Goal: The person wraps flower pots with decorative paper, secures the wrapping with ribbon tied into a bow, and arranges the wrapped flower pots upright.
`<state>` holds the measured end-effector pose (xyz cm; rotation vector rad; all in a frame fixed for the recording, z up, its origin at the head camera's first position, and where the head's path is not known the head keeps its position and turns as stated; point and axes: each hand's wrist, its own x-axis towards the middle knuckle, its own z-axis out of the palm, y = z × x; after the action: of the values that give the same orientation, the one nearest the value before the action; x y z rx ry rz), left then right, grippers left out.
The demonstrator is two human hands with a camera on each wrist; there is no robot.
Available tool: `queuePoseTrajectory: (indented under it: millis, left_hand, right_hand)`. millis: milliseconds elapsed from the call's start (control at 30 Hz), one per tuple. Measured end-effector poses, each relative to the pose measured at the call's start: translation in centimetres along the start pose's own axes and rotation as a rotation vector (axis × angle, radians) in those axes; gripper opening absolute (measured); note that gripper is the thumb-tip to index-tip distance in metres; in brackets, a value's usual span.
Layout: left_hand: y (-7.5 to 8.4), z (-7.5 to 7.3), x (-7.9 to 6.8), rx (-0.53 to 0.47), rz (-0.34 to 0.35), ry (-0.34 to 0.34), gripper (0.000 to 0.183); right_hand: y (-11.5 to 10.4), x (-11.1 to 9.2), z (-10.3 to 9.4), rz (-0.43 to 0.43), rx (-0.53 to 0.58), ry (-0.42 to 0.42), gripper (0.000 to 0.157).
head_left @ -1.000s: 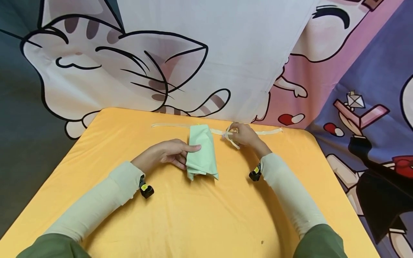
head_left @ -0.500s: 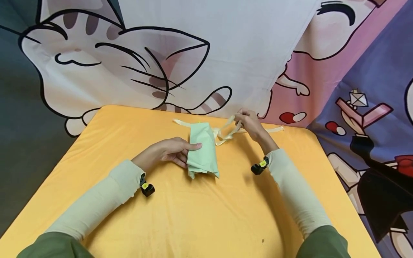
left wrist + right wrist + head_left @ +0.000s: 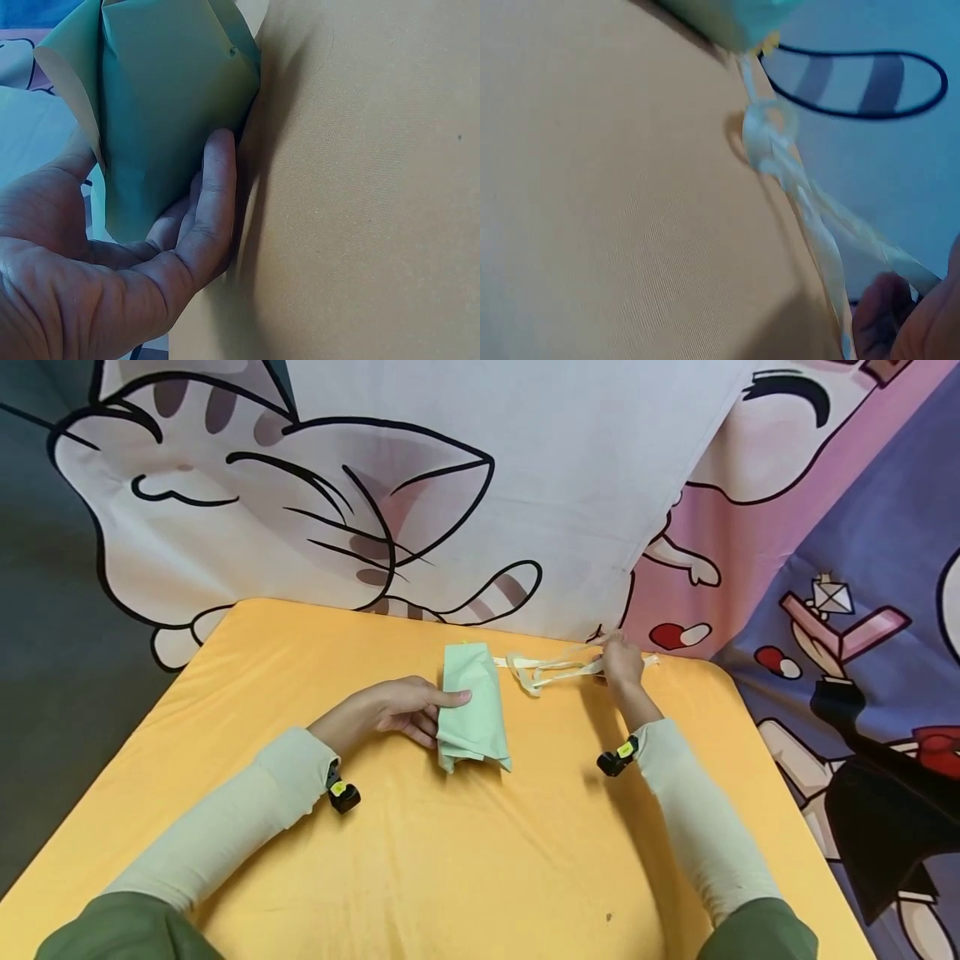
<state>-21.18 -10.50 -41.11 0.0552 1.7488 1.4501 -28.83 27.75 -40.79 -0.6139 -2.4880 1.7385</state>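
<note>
A pale green paper-wrapped packet (image 3: 477, 714) is upright near the back of the yellow-covered table. My left hand (image 3: 408, 706) grips its left side, thumb across the front; in the left wrist view the other fingers (image 3: 217, 176) curl under the green paper (image 3: 161, 82). A cream ribbon (image 3: 532, 675) trails rightward from behind the packet to my right hand (image 3: 622, 664), which pinches it near the back edge. In the right wrist view, a loop in the ribbon (image 3: 759, 142) lies close to the packet, and two strands run toward the hand.
The yellow cloth (image 3: 420, 860) covers the tabletop, with a small dark spot (image 3: 609, 917) near the front. Behind the table hangs a printed cat curtain (image 3: 585, 485). A purple printed curtain (image 3: 847, 560) hangs at the right. A small yellow bit (image 3: 769, 43) shows behind the packet.
My right hand has moved to the right, drawing the ribbon with it. The ribbon's left tail has slid out of sight behind the packet. My left hand has stayed on the packet.
</note>
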Motion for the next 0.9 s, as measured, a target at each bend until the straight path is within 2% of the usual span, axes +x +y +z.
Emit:
queuePoseTrajectory:
  millis: [67,100,167,200,267,367,400,433,500,600,667,700,767,833,900]
  left_hand:
    - [0.0,0.0,0.0,0.001,-0.001,0.002,0.058]
    - [0.0,0.0,0.0,0.001,-0.002,0.004,0.057]
    - [0.0,0.0,0.0,-0.001,-0.004,0.009,0.056]
    - [0.0,0.1,0.0,0.000,-0.005,0.012,0.056]
    - [0.0,0.1,-0.1,-0.002,-0.006,0.016,0.055]
    - [0.0,0.1,-0.1,-0.003,-0.009,0.016,0.056]
    - [0.0,0.1,-0.1,-0.001,-0.006,0.016,0.056]
    - [0.1,0.1,-0.1,-0.003,-0.007,0.018,0.056]
    - [0.1,0.0,-0.1,0.004,-0.003,0.020,0.056]
    - [0.2,-0.1,-0.1,0.014,0.004,0.017,0.057]
    - [0.2,-0.2,-0.2,0.018,0.004,0.014,0.057]
    - [0.3,-0.3,-0.2,0.015,0.002,0.011,0.057]
    - [0.3,-0.3,-0.4,0.016,0.000,0.009,0.057]
    - [0.3,-0.3,-0.5,0.018,0.003,0.007,0.058]
    - [0.3,-0.3,-0.5,0.018,0.004,0.004,0.058]
  right_hand:
    - [0.3,0.5,-0.8,0.003,-0.101,0.052,0.055]
    - [0.3,0.7,-1.1,0.013,-0.121,0.079,0.054]
    - [0.4,1.2,-1.5,0.036,-0.125,0.137,0.062]
    - [1.2,2.4,-1.9,0.041,-0.054,0.165,0.060]
    - [1.3,2.8,-1.8,0.010,0.105,0.280,0.049]
    - [1.3,3.1,-1.4,-0.144,0.373,0.446,0.020]
    - [1.3,3.2,-1.3,-0.191,0.422,0.476,0.014]
    - [0.5,2.2,-1.1,-0.206,0.392,0.490,0.014]
    - [0.4,2.1,-1.2,-0.157,0.277,0.430,0.029]
    - [0.3,1.8,-1.4,-0.042,-0.134,0.296,0.060]
    - [0.5,1.7,-0.9,-0.052,-0.441,0.234,0.078]
    - [0.5,1.6,-0.5,-0.092,-0.564,0.219,0.080]
    - [0.6,1.5,0.6,-0.233,-0.766,0.171,0.080]
    - [0.6,1.4,2.0,-0.397,-0.869,0.050,0.068]
    - [0.5,1.3,3.1,-0.522,-0.920,-0.121,0.052]
